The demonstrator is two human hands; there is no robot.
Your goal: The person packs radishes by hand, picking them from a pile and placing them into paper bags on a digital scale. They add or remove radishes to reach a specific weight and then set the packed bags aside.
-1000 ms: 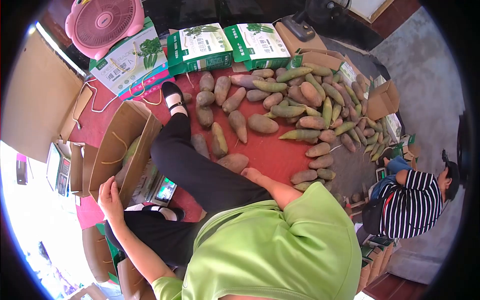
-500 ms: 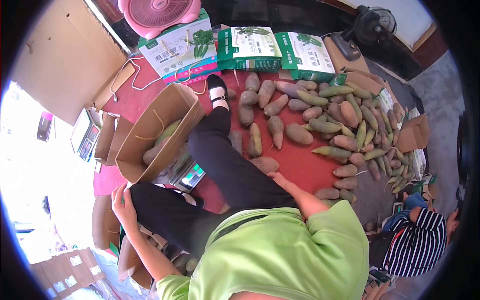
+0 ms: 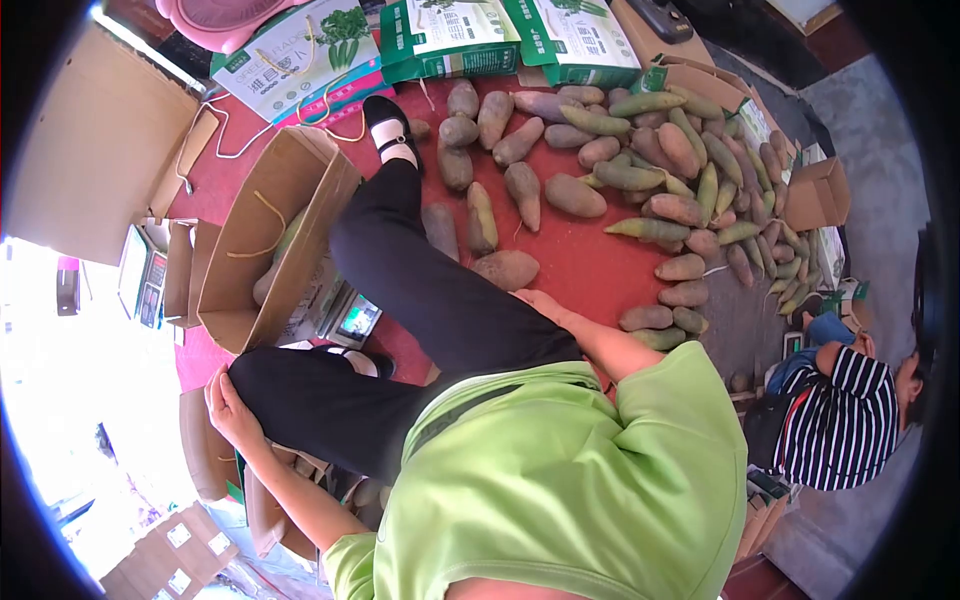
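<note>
My left hand (image 3: 232, 412) rests at the outer side of my left knee, its fingers loosely extended and nothing in them. On my right thigh lies my right hand (image 3: 540, 303), partly in view, fingers relaxed and open, with no object visible in it. Between my legs and an open cardboard box (image 3: 290, 240) stands a scale (image 3: 357, 318) with a lit display. The box has a rope handle and holds some radishes. Nearest to my right hand on the red mat (image 3: 585, 270) is a brownish radish (image 3: 506, 269).
A large pile of green and brownish radishes (image 3: 690, 170) spreads at the upper right. Printed cartons (image 3: 455, 40) and a pink fan (image 3: 215, 15) stand at the top. Another scale (image 3: 150, 285) is at the left. A person in a striped shirt (image 3: 835, 425) sits at the right.
The view has shifted, so the boxes and radishes appear higher and further left. My left hand has slipped slightly down the side of the knee. My right hand stays on the thigh.
</note>
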